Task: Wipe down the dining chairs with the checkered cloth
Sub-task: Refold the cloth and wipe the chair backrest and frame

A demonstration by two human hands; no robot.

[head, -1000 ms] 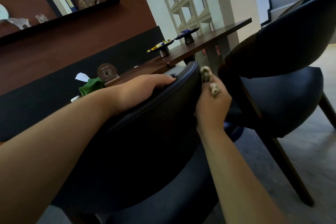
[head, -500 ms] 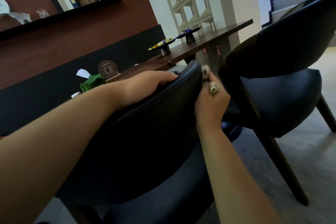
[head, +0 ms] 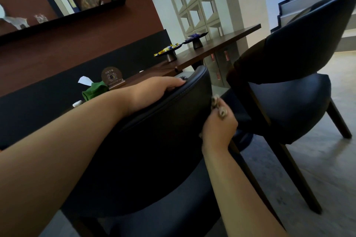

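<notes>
Left hand (head: 154, 92) lies over the top edge of the near chair's (head: 154, 150) backrest, fingers curled over the rim, gripping it. Right hand (head: 218, 129) is fisted around the cloth (head: 218, 106), bits of it poking out above the fingers, pressed to the backrest's right edge. Second chair (head: 289, 75) stands just right of that fist.

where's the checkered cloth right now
In the head view the checkered cloth is bunched in the right hand, right of centre, against the right edge of the near chair's backrest; only small bits show.
</notes>
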